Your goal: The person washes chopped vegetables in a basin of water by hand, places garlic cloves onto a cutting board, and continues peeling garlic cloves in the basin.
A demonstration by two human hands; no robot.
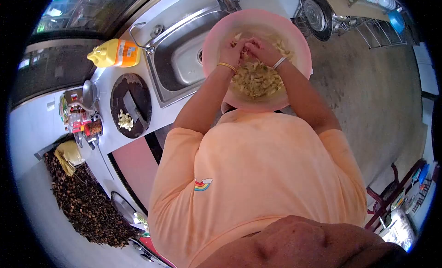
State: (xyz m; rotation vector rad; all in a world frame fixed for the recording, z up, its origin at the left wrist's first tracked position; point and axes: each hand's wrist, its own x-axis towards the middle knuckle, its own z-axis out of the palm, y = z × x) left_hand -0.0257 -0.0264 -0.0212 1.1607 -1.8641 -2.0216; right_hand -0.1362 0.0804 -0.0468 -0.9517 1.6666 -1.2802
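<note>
My left hand (234, 53), with a yellow bracelet at its wrist, and my right hand (262, 51), with a pale band, meet inside a large pink basin (214, 35). Both are closed, their fingers curled together around some of the cut vegetable pieces. Beneath them, many pale yellow-green vegetable pieces (258, 81) lie in what looks like water. The exact vegetable cannot be made out. The fingertips are partly hidden.
A steel sink (184, 60) adjoins the basin on the left. A round dark chopping board (119, 95) holds a cleaver (133, 109) and white pieces (125, 120). Beside it stands a yellow jug (115, 53). A dish rack (377, 33) is at upper right.
</note>
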